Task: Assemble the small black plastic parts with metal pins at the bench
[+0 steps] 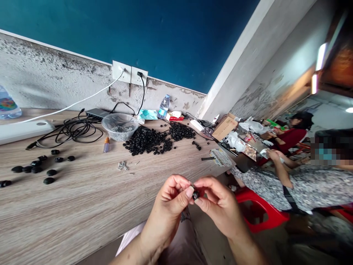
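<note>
From where I stand, both hands are up in front of the person's lap, just off the near edge of the tabletop [82, 206], toward its right end. The left hand [175, 197] has thumb and fingertips pinching a small black piece [195, 195]; the right hand [217, 200] meets it from the other side, its grip also closed on that piece, thumb underneath. Fingers cover much of it, so I can't make out its details.

Near the middle of the tabletop lies a little heap of metal pins [122, 166], with a few strays beside it. Behind that stand a screwdriver [106, 144] and a clear bowl [110, 133] with metal bits in it. A big black pile [146, 140] spreads right of the bowl, and a smaller pile [182, 131] sits nearer the right edge. Toward the left edge, loose discs [35, 169] are scattered. A card [222, 158] lies by the near right corner. Over to the right, a co-worker in grey patterned clothes [317, 186] sits with hands raised.
</note>
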Demonstrator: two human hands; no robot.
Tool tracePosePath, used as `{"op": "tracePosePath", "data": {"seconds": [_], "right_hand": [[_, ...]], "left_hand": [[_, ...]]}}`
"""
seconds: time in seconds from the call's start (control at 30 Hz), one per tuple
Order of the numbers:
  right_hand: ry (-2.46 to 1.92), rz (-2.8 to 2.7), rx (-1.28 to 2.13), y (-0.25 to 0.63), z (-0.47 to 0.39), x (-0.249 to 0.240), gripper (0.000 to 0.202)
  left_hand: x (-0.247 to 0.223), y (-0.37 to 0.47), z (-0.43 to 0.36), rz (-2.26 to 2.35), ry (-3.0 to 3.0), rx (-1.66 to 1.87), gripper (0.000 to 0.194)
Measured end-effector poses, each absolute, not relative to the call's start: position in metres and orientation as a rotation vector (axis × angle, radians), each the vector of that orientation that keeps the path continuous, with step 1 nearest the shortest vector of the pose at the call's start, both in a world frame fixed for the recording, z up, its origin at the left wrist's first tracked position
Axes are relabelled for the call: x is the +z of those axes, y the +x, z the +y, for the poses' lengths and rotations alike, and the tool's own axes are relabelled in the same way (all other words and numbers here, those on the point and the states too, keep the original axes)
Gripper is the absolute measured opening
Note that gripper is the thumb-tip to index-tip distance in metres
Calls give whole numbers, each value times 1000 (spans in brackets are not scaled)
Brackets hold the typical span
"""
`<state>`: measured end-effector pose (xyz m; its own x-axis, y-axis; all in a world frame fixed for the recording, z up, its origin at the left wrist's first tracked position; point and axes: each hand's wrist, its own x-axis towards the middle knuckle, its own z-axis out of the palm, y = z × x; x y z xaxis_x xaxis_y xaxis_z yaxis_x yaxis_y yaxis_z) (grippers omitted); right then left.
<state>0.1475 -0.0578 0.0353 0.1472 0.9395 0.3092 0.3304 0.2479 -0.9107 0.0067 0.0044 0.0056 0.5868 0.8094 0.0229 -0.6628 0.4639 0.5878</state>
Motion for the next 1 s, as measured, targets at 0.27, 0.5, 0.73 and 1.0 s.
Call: {"op": "tracePosePath", "data": {"seconds": [0.27,0.5,0.73,1.0], "right_hand": [[-1402,-1706,380,147,-57,43,19],[-1448,-1848,248,147,-57,40,10],[-1420,-1885,216,149,-55,39,5],[-1397,-1976,103,150,-55,34,11]], "left_hand": [[4,5,10,256,544,840,22],[2,5,7,266,498,815,19],[0,6,8,273,467,785,19],[-1,5,9,278,433,750,15]]}}
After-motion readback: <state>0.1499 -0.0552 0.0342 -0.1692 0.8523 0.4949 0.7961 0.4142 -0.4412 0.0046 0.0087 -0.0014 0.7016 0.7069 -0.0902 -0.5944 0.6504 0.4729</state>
